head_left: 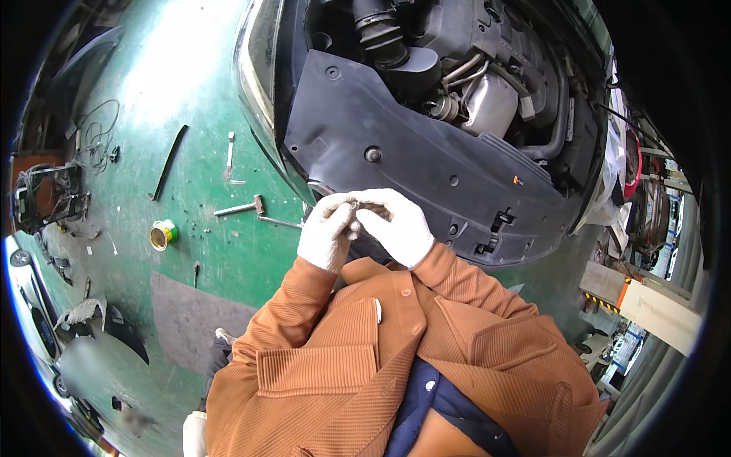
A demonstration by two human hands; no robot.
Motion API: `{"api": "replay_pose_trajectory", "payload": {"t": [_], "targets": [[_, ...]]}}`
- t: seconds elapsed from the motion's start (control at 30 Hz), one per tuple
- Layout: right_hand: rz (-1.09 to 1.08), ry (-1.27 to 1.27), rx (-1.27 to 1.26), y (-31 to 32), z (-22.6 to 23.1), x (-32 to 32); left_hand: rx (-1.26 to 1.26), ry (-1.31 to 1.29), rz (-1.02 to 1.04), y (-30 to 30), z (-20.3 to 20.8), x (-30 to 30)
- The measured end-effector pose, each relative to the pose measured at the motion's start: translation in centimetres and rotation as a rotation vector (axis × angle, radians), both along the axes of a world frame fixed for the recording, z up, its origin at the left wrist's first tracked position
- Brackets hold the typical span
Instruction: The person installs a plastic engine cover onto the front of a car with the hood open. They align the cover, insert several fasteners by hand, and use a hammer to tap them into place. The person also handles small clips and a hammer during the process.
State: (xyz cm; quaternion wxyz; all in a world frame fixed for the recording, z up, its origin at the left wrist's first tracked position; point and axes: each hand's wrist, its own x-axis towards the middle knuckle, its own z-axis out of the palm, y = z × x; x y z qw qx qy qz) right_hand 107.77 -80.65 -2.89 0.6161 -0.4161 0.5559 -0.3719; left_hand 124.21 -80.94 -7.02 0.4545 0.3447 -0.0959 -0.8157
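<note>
Beside black panel (415,156) | small part (354,206) between fingers (339,217) | long axis, direction unclear

We wear white gloves (396,227) and a brown, rib-striped jacket (392,305); we see green floor (255,251), dark-grey cover (426,164).

White-gloved hands (324,236) close together, fingers (381,198) curled inward; forearms (288,305) converging, elbows bent.
</note>
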Motion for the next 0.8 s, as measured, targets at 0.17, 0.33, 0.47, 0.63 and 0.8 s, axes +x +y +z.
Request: {"api": "replay_pose_trajectory", "payload": {"t": [0.17, 0.33, 0.47, 0.63, 0.8], "targets": [[0.077, 0.001, -0.043, 1.5, -0.8, -0.3, -0.063, -0.187, -0.022, 3.0, -2.2, 0.4], [0.244, 0.048, -0.055, 5.7, -2.2, -1.0, 0.021, -0.175, 0.082, 9.4, -1.1, 0.7], [0.513, 0.149, -0.251, 9.5, -3.5, -0.9, 0.228, -0.102, 0.103, 16.6, -1.1, 0.7], [0.762, 0.036, -0.332, 13.0, -4.5, 2.1, 0.232, -0.113, 0.154, 24.0, -1.3, 3.7], [0.837, -0.012, -0.087, 15.9, -5.7, 5.2, 0.381, -0.176, 0.292, 28.2, -0.9, 5.5]]}}
